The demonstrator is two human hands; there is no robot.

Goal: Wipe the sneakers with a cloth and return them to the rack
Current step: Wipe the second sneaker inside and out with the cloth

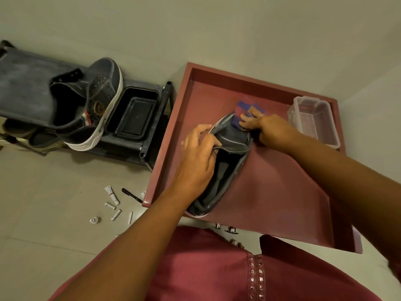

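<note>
Cloth (pixel 245 111) partly hidden under right hand (pixel 268 130) on sneaker (pixel 230 148)

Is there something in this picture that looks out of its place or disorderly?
Yes. Several small tubes, a black pen and a tiny bottle lie scattered on the floor beside the red table. On the rack, the other sneaker leans tilted on its side rather than standing flat.
</note>
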